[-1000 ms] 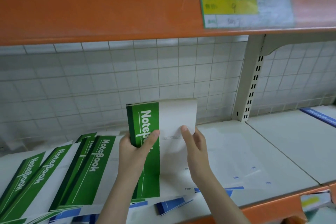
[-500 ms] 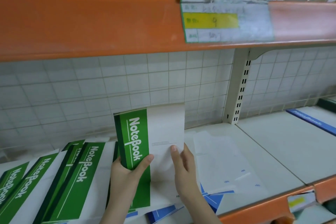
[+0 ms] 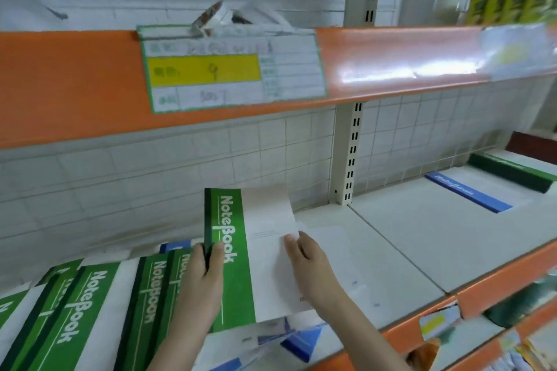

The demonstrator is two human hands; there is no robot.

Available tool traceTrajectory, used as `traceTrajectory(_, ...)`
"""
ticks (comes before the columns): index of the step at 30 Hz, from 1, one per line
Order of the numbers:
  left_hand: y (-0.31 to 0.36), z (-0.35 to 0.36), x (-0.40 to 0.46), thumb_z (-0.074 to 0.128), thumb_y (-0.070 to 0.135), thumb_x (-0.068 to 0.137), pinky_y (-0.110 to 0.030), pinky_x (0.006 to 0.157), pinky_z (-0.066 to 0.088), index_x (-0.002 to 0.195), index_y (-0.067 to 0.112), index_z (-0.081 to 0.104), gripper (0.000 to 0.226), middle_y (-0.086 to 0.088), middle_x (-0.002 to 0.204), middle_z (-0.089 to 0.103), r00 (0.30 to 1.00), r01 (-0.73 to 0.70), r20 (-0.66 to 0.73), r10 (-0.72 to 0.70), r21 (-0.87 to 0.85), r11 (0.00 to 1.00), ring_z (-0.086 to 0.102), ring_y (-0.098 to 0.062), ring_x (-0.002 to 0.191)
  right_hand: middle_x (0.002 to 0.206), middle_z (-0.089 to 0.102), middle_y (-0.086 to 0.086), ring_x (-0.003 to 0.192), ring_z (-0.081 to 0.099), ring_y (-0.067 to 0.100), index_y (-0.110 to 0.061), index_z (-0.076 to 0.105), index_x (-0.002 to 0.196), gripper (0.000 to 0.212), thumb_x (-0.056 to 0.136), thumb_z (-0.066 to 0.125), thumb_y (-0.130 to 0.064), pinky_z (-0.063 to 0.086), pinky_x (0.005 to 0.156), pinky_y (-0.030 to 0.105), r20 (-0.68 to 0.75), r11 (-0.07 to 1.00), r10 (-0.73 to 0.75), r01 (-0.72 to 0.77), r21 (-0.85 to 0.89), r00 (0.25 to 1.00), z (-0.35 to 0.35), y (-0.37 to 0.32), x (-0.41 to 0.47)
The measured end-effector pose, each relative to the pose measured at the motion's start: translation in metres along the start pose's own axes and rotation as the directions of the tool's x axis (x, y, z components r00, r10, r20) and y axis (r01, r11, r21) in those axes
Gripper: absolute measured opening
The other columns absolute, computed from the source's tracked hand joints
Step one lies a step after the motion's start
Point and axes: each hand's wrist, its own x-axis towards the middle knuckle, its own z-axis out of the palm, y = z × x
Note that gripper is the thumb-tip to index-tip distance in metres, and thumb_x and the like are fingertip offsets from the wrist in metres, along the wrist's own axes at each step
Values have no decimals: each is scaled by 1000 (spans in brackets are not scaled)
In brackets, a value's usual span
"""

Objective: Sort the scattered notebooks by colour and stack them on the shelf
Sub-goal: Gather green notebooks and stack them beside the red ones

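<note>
I hold a green-and-white notebook upright over the white shelf. My left hand grips its green spine edge, thumb in front. My right hand holds its white right edge. Several green notebooks lie overlapping at the lower left. Blue-trimmed notebooks lie scattered under the held one near the front edge. On the right shelf bay rest a blue-striped notebook and a green stack.
An orange upper shelf with a price label overhangs the work area; a tape roll sits on it. A slotted upright post divides the bays. The white grid back panel closes the rear. Lower shelves hold goods at bottom right.
The view has swung up and to the right, revealing the right bay's blue and green notebooks. Both hands keep hold of the green notebook, which stays upright.
</note>
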Motion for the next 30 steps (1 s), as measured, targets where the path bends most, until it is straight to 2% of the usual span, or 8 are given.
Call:
traceTrajectory(3,5,33,5,35,34,101,-29,75,39,105,23,45,16,9,92,54,990,103,96,-103,2,995,52,-11,81,68,34,-2,59,34,10,-15,31,72,33,103,31,-27,32,42,8,-16,993,102,-103,-52,995,-37,10,1)
traceTrajectory(7,14,88,5,33,31,103,-22,56,35,81,29,42,24,11,80,48,960,171,219,-173,26,985,47,-3,69,69,36,-1,58,35,9,-15,30,70,33,103,30,-23,32,39,8,-110,974,195,-206,-96,975,-88,25,-4)
traceTrajectory(9,18,118,4,33,32,103,-24,58,40,89,26,48,21,7,86,56,942,198,267,-202,45,979,55,-8,75,70,37,-2,59,36,9,-15,31,70,34,103,30,-23,33,41,9,-163,961,220,-243,-134,962,-115,34,-6)
traceTrajectory(12,25,165,0,36,30,102,-31,68,50,99,19,55,22,-4,93,66,922,213,323,-215,42,976,64,-22,84,69,35,-3,59,35,9,-16,31,69,34,102,30,-23,31,42,13,-235,951,253,-286,-117,938,-159,48,-12)
traceTrajectory(15,35,214,-8,38,29,102,-36,77,52,95,18,57,23,-7,95,67,894,221,390,-220,43,974,65,-25,85,69,35,-3,60,34,9,-17,32,69,34,102,31,-25,27,50,20,-300,937,288,-332,-108,910,-205,61,-21)
traceTrajectory(22,58,321,-42,36,30,102,-26,59,45,93,19,55,24,-5,89,65,838,186,514,-181,42,982,63,-19,77,71,33,1,66,34,13,-14,35,74,29,100,33,-27,31,50,23,-430,912,378,-411,19,820,-304,97,-47)
traceTrajectory(25,65,365,-60,37,28,102,-26,60,46,96,16,57,24,-5,88,66,805,195,566,-178,31,980,64,-19,76,76,39,4,69,37,15,-12,40,84,23,100,33,-27,31,55,26,-480,897,393,-441,13,784,-345,113,-61)
traceTrajectory(30,73,430,-96,40,26,101,-27,62,49,99,18,58,20,-5,90,68,726,236,662,-189,19,972,65,-22,79,77,42,4,74,38,16,-6,42,80,27,100,36,-23,33,66,32,-590,876,376,-481,-23,714,-407,145,-87)
